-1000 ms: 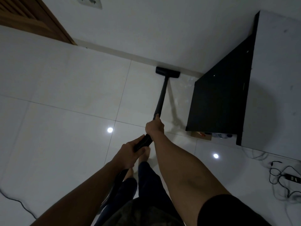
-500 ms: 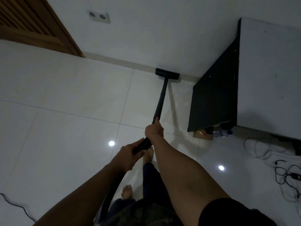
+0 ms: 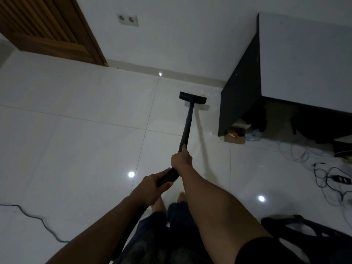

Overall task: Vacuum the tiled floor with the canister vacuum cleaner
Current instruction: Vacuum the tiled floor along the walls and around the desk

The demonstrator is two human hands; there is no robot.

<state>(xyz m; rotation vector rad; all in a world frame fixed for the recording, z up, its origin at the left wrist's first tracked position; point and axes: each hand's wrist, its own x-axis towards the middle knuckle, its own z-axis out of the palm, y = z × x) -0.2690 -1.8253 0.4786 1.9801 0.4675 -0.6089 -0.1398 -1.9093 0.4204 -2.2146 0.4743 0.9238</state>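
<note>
A: Where is the vacuum's floor head (image 3: 192, 98) to be found?

B: It is set flat on the tiled floor (image 3: 76, 140), far from the person. It lies just left of the dark side panel of the desk (image 3: 242, 88) and short of the skirting at the far wall.

A: How is the wand (image 3: 187, 124) held?

B: It is gripped by both hands. The right hand (image 3: 181, 160) is wrapped round the tube at the farther hold, with one digit laid along it. The left hand (image 3: 152, 187) is closed round the thicker handle (image 3: 168, 177), nearer the body. A dark hose (image 3: 129, 231) is seen running down from below the left hand, beside the bare feet (image 3: 158, 203).

A: What else is shown?

B: A wooden door (image 3: 47, 25) is seen at the far left, and a double socket (image 3: 128, 19) on the far wall. A thin cable (image 3: 38, 220) is laid across the near-left tiles. A cardboard box (image 3: 234, 137) and a plastic bottle (image 3: 254, 134) are tucked under the desk, and tangled cords (image 3: 333, 180) are spread to the right. A black chair (image 3: 304, 231) is partly seen at the near right.
</note>
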